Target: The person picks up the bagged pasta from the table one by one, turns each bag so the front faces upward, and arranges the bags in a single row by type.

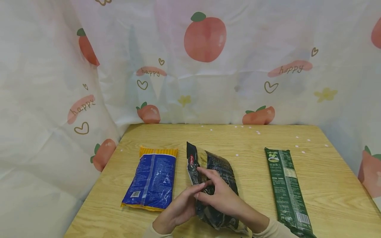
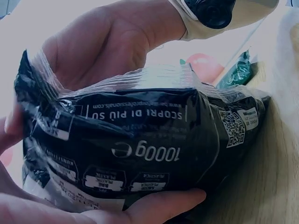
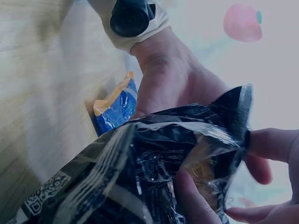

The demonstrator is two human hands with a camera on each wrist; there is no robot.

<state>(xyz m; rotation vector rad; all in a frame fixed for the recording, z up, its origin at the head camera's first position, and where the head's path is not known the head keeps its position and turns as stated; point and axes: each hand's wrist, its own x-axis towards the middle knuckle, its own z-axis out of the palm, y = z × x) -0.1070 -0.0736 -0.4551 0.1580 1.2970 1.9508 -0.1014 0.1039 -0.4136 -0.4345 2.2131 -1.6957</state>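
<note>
A black, partly see-through bag (image 1: 218, 215) (image 2: 140, 135) (image 3: 159, 161) stands tilted on the table between both hands. My left hand (image 1: 183, 206) (image 2: 159, 205) (image 3: 170, 81) grips its left side, thumb and fingers bent round the film. From the right, my right hand (image 1: 224, 198) (image 2: 103, 44) (image 3: 275, 182) holds the bag with thumb and fingers, one finger reaching to the upper left edge. Both thumbs are close together in the head view. Yellowish contents show through the film. Parts of the fingers are hidden behind the bag in the wrist views.
A blue bag with yellow ends (image 1: 156, 178) (image 3: 119, 109) lies left on the wooden table (image 1: 250, 142). At the right lies a long green packet (image 1: 287, 188) (image 2: 238, 72). Small white specks dot the table's back. A fruit-patterned cloth (image 1: 208, 86) hangs behind.
</note>
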